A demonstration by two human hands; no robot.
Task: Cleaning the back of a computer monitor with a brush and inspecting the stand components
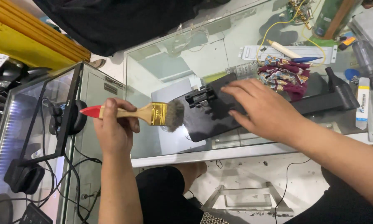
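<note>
Glass worktop [174, 62]: left grip [114, 126] closed round paintbrush [151, 114], bristles just left of black device [219, 112] pinned flat under open right grip [257, 105]; white tube [362, 103] far right.

Both forearms bare to the frame edge — no sleeves, rings or watch on either hand; black trousers [161, 195] cover the legs.

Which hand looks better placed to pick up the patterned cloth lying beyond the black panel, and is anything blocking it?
Probably the right hand: it rests flat on the black panel, and the patterned cloth lies just past its fingers with nothing between. The left hand is farther off and already grips the paintbrush.
</note>
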